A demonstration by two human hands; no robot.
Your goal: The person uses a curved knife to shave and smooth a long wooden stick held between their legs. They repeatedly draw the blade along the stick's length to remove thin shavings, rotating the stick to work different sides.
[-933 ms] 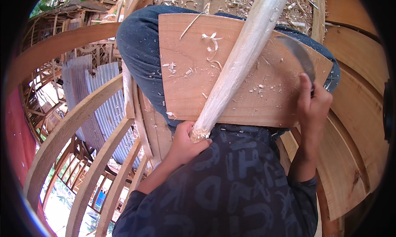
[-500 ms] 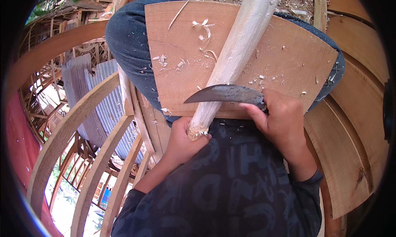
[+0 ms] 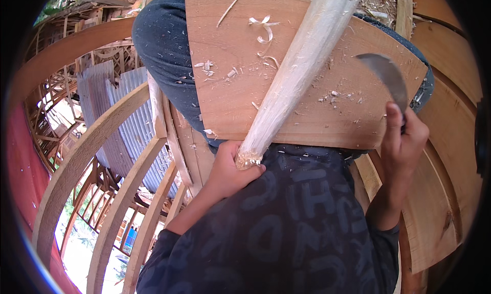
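Observation:
A peeled, pale wooden pole (image 3: 299, 64) slants across a flat brown board (image 3: 230, 107) on my lap. My left hand (image 3: 230, 168) is wrapped round the pole's near, rough-cut end, against my dark shirt. Off to the right, my right hand (image 3: 404, 138) grips a knife with a curved, dark grey blade (image 3: 388, 76). The blade points up and to the left, apart from the pole, over the board's right part. The fingers hide most of the knife's handle.
Curled shavings (image 3: 264, 30) and small chips lie on the board. Curved wooden slats (image 3: 110, 232) rise at my left, with corrugated metal sheets (image 3: 130, 115) beyond them. Wide wooden planks (image 3: 434, 191) stand along my right. More shavings litter the far floor.
My right hand has swung right and lifted the knife away from the pole, its blade turning from level to upright. My left hand keeps its hold on the pole's end.

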